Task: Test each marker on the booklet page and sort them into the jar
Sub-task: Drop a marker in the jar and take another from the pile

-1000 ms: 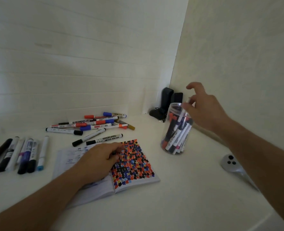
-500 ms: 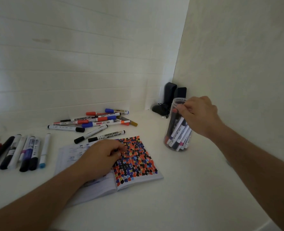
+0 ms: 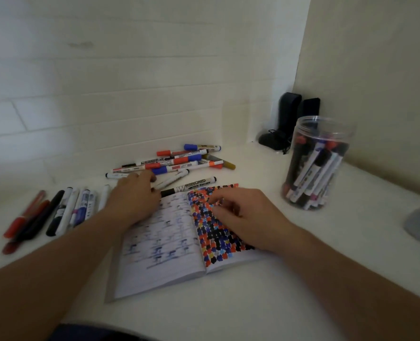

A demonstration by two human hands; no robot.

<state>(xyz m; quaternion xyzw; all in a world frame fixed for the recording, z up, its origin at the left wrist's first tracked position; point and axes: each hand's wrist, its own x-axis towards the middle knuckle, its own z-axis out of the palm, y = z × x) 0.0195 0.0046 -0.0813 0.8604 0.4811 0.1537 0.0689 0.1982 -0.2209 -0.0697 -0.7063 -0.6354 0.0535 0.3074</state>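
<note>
Since a moment ago the right hand (image 3: 248,217) has left the jar (image 3: 318,163) and now rests on the dotted right page of the booklet (image 3: 169,244), fingers loosely curled and holding nothing. Meanwhile the left hand (image 3: 135,195) has slid off the booklet's left page toward the pile of markers (image 3: 177,161); its fingertips reach a black-and-white marker (image 3: 172,180), though I cannot tell whether they grip it. From the head view, the clear jar stands upright to the right on the white worktop (image 3: 265,303), packed with markers. Another row of markers (image 3: 56,212) lies at the left. One whiteboard marker (image 3: 191,187) lies just beyond the booklet's top edge.
</note>
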